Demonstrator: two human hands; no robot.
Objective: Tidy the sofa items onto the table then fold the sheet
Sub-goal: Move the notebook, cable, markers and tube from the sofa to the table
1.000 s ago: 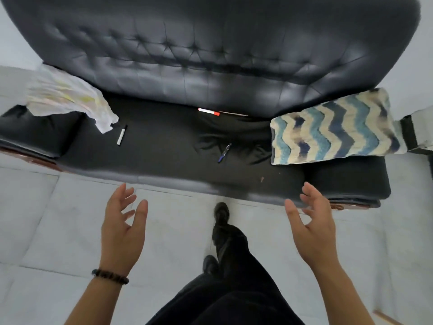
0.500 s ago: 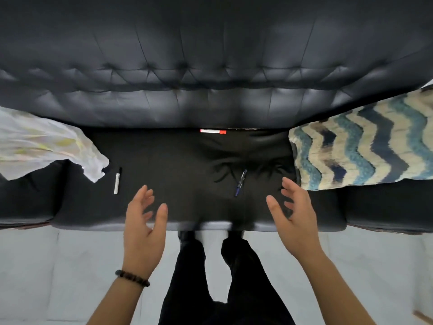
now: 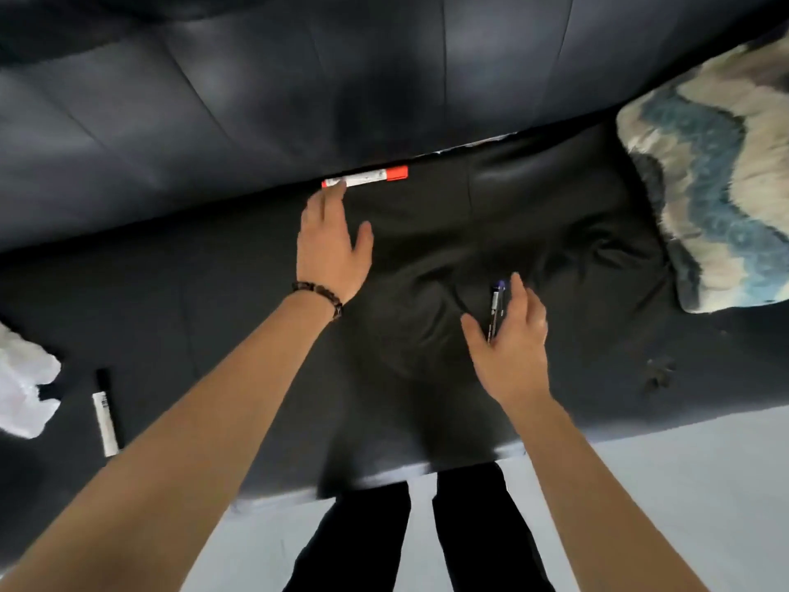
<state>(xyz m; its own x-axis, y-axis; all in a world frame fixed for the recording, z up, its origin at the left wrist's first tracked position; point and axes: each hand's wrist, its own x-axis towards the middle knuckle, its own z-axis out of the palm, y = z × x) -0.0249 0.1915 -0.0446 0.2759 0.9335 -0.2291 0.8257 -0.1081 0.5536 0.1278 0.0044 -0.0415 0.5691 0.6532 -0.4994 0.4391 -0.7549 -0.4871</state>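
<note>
Pens and markers lie scattered across the seat of a black leather sofa (image 3: 213,292) as a person leans over it with both bare arms stretched out. A red-capped marker (image 3: 365,177) rests at the back of the seat, tucked along the crease where the cushion meets the backrest; the left hand (image 3: 331,241), a beaded bracelet (image 3: 319,293) on its wrist, is spread flat with fingers apart, and its longest fingertip touches or nearly touches the marker's white end without closing on it. A blue pen (image 3: 496,307) lies on the wrinkled middle of the seat, pointing toward the backrest; the right hand (image 3: 510,339) is open over it, thumb to one side and fingers to the other, the pen's lower end hidden by the palm, and whether the hand is actually touching it cannot be told. A black-capped marker (image 3: 104,414) with a white barrel lies well apart at the left, near the front edge of the seat, just beside a crumpled white sheet (image 3: 23,390) that is partly cut off by the frame. A blue-and-cream zigzag cushion (image 3: 704,181) sits at the right end of the sofa. Dark trouser legs (image 3: 427,540) stand on pale floor (image 3: 661,484) below the seat's front edge.
</note>
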